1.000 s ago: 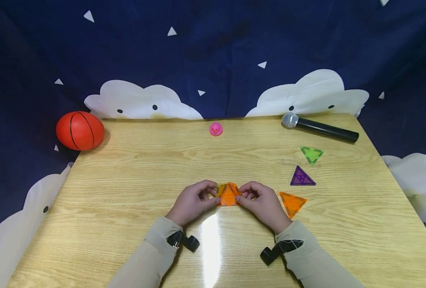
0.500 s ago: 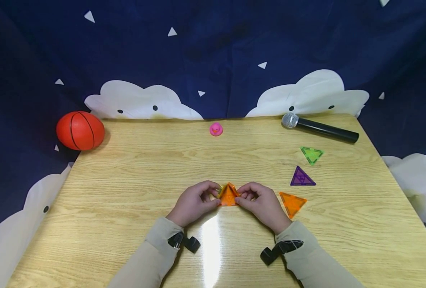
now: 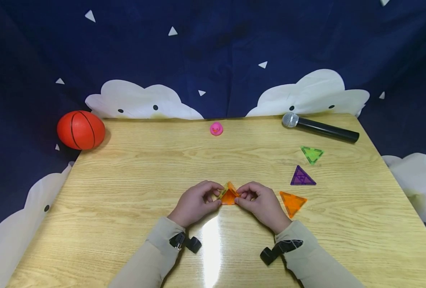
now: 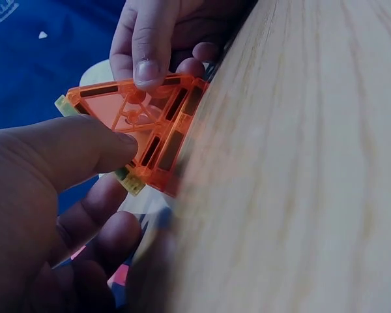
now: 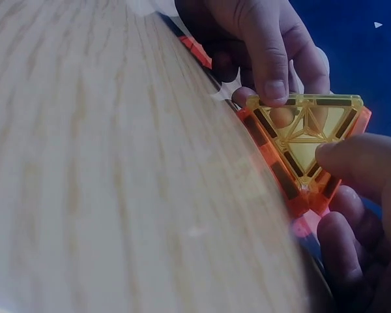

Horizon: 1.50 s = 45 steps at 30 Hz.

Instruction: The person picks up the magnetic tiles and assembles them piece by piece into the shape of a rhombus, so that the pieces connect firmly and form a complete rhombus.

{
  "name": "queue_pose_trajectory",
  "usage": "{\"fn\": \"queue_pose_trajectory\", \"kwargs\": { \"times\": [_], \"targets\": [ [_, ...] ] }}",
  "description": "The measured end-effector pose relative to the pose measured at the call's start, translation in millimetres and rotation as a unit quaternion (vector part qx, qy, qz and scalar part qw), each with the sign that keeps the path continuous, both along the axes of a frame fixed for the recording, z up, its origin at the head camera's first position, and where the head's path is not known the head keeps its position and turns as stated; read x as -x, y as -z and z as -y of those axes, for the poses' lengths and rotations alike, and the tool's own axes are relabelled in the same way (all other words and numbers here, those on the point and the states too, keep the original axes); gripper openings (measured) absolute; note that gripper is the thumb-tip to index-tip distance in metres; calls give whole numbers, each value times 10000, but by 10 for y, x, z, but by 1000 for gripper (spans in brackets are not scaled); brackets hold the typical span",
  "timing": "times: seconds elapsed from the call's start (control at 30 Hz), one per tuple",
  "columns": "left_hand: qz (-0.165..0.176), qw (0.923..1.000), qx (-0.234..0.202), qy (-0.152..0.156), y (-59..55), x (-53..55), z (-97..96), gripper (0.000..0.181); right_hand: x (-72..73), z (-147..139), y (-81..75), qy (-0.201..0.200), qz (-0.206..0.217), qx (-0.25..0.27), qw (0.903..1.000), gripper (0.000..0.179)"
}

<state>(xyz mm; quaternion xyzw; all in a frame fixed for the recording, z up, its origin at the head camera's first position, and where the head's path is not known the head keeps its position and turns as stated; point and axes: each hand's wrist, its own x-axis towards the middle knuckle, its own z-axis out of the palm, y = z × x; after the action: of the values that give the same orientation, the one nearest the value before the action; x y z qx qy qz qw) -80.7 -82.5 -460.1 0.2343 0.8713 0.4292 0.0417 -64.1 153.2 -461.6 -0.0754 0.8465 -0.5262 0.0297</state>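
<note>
Both hands meet at small see-through triangular magnetic tiles joined in a tent-like shape. In the head view, the left hand [image 3: 200, 198] pinches the yellow triangular magnetic tile [image 3: 223, 193], which leans inward. The right hand [image 3: 260, 201] pinches the orange triangular magnetic tile [image 3: 233, 189] leaning from the other side. Between them an orange base tile [image 3: 229, 199] lies on the table. The right wrist view shows the yellow tile [image 5: 306, 140] upright with orange edges behind it. From the left wrist, the raised orange tile [image 4: 127, 111] hides most of the yellow one.
Right of the hands lie a loose orange triangle [image 3: 293, 204], a purple triangle [image 3: 302, 177] and a green triangle [image 3: 311, 154]. A black microphone [image 3: 322, 128], a pink rubber duck [image 3: 216, 129] and a red ball [image 3: 81, 130] sit along the back of the wooden table [image 3: 134, 176].
The left hand has shifted slightly right, and the yellow tile has tipped upright and inward toward the raised orange tile. The right hand stays almost still.
</note>
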Motion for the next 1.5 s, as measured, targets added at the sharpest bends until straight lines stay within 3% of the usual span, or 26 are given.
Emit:
{"fn": "queue_pose_trajectory", "kwargs": {
  "times": [0.17, 0.3, 0.43, 0.73, 0.93, 1.03, 1.2, 1.37, 1.5],
  "targets": [
    [1, 10000, 4, -80, 26, -17, -3, 34, -24, 2, 12, 64, -109, -100, 9999, 18],
    [190, 9998, -28, -110, 40, -60, 11, 32, -73, -5, 14, 30, -95, -196, 9998, 18],
    [203, 9997, -48, -103, 2, -67, 26, 30, -95, -13, -50, -63, -165, -289, 9994, 19],
    [95, 9998, -3, -196, -166, 37, 57, 32, 52, 3, -288, -340, -302, -586, 9972, 20],
    [414, 9990, 20, -193, -222, 115, 75, 32, 164, -34, -340, -740, 102, -742, 9944, 28],
    [532, 9985, -41, -121, -272, 174, 59, 32, 208, -65, -353, -665, 8, -763, 9949, 28],
    [493, 9988, -49, 62, -231, 203, 36, 41, 208, -102, -265, -537, -217, -761, 9954, 26],
    [469, 9983, 220, 257, -111, 94, 71, 58, 103, -101, -60, -680, -250, -702, 9949, 25],
    [364, 9972, 412, 499, -97, 25, 100, 66, 36, -86, 7, -672, -384, -696, 9946, 24]
  ]
}}
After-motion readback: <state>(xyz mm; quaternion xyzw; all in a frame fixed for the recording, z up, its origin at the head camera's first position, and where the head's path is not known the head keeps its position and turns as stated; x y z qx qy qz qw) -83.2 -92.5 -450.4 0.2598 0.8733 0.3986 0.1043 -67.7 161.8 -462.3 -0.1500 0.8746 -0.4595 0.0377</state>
